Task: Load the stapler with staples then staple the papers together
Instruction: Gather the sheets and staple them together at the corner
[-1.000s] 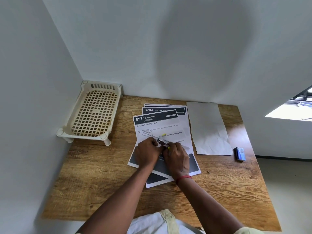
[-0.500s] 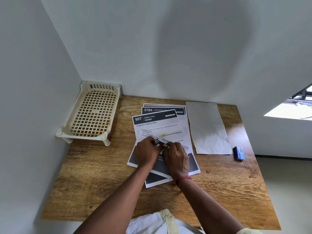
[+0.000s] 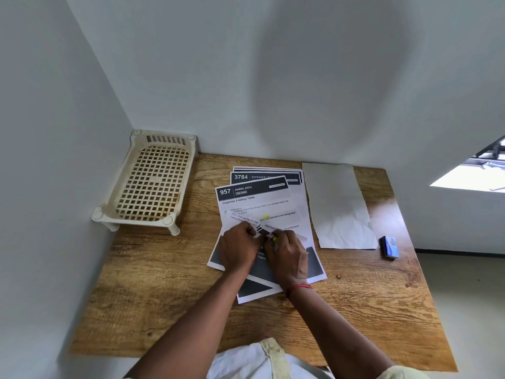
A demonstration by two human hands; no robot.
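Observation:
Several printed papers [image 3: 266,199] lie fanned on the wooden table [image 3: 164,283], the top one headed "957 Dining Area". Over their middle, my left hand [image 3: 239,246] and my right hand [image 3: 288,253] meet around a small stapler [image 3: 263,231] with black, white and yellow-green parts. Both hands grip it, fingers curled, and most of it is hidden between them. A small blue staple box [image 3: 389,247] lies on the table to the right, apart from the hands.
A cream plastic lattice tray [image 3: 153,184] on short legs stands in the back left corner against the walls. A blank creased sheet [image 3: 340,206] lies right of the printed papers. White walls close the table at back and left; the right edge drops to the floor.
Both hands stay together on the stapler over the papers, with only slight finger shifts. Nothing else on the table has moved.

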